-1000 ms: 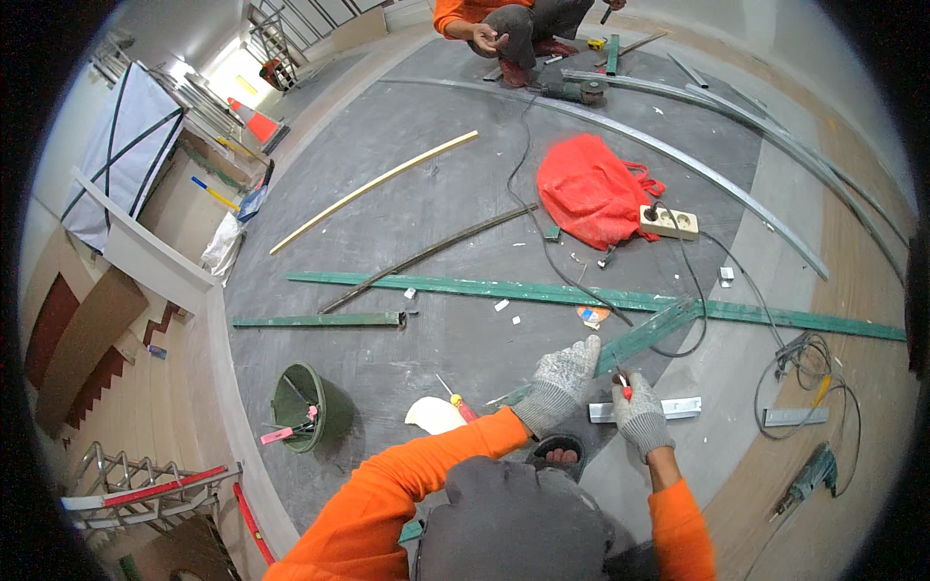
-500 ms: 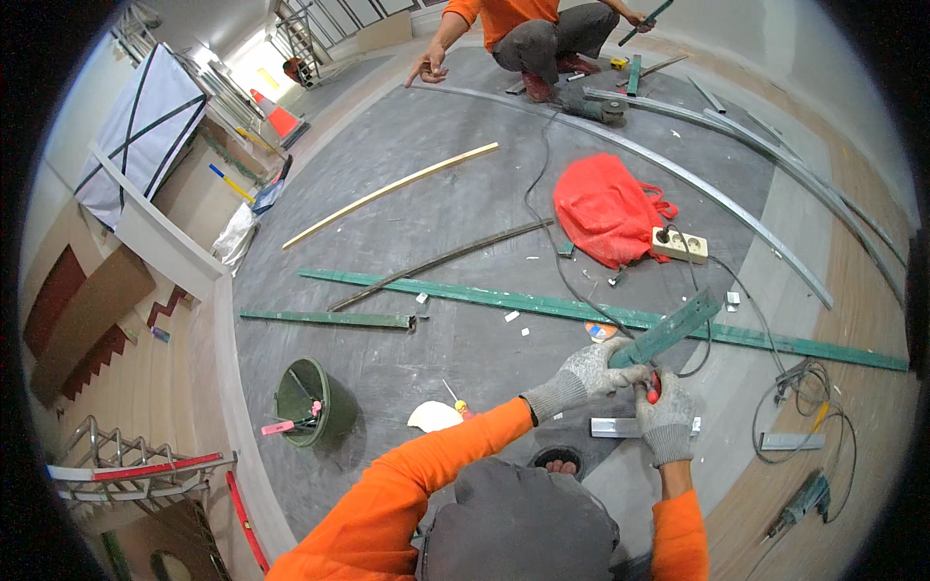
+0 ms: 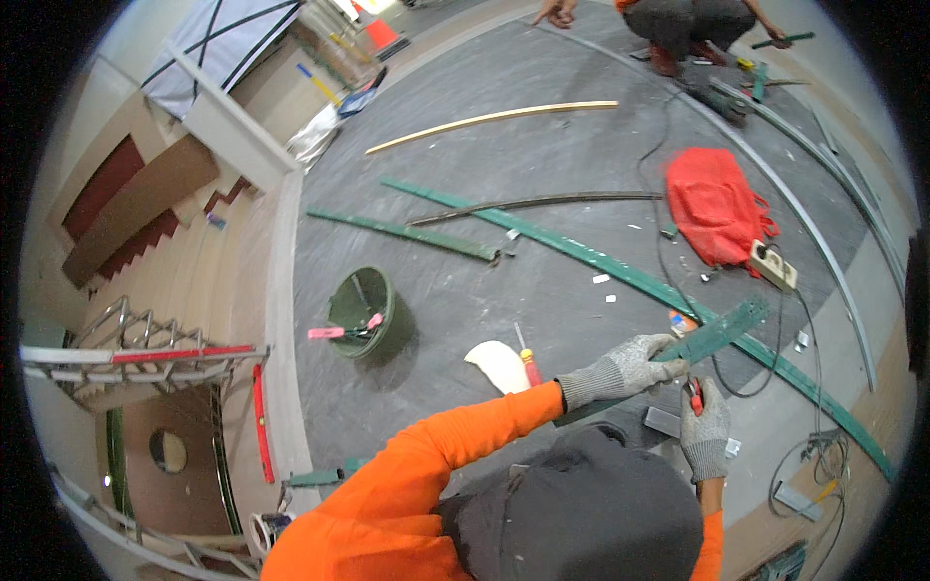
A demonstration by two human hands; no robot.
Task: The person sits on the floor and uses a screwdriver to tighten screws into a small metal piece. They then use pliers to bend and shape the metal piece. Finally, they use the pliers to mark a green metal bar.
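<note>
My left hand [image 3: 635, 368], in a grey knit glove, is wrapped round a green metal channel [image 3: 727, 324]. The piece slants up to the right, and its lower part runs back under my left forearm. My right hand [image 3: 707, 431], also gloved, is closed round a red-handled hand tool [image 3: 696, 395] just below the channel. The tool's working end is too small to make out. Past my left wrist, a screwdriver [image 3: 528, 360] lies beside a pale curved scrap [image 3: 497, 366]. A dark cap [image 3: 581, 508] hides the floor at the lower middle.
A long green channel [image 3: 620, 269] crosses the floor ahead, with a dark strip [image 3: 542, 200] over it. A bucket [image 3: 387, 315] of tools stands left. A red bag [image 3: 712, 208], power strip [image 3: 773, 265] and loose cables lie right. Another person [image 3: 683, 34] squats at the far right.
The view has turned, so the scene sits further right. My right hand has drawn down, away from my left. The held channel is tilted differently, with more of its length showing behind my left hand.
</note>
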